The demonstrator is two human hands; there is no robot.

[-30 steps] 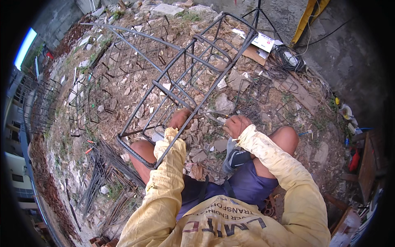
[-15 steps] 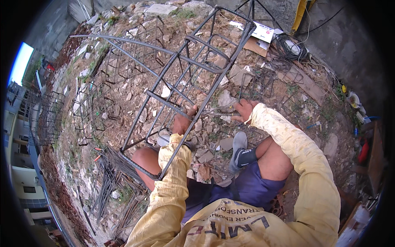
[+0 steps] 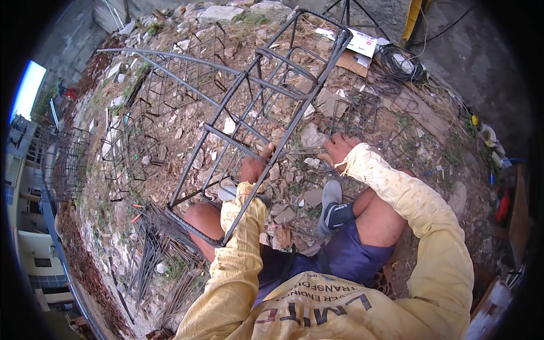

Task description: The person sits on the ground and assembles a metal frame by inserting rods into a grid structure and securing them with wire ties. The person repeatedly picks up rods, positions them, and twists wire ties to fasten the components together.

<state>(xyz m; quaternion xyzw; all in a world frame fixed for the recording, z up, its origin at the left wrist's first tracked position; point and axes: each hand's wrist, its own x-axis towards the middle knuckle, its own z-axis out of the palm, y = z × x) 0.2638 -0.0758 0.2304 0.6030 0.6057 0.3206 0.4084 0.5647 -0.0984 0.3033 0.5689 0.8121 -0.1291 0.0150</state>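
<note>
left grip point(image 3: 255, 167) curls at the steel cage point(image 3: 228, 138), though whether it closes on a bar cannot be told; right grip point(image 3: 339, 151) clasps slim pliers point(image 3: 300, 151) pointed at the same spot. the cage spans rubble point(image 3: 286, 215) ahead, its near end beside the left knee point(image 3: 202, 219).

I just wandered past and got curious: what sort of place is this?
Probably an outdoor building site. A steel rebar cage stands out in the foreground, a bundle of thin dark rods lies to the left, and broken rock litters the ground.
</note>
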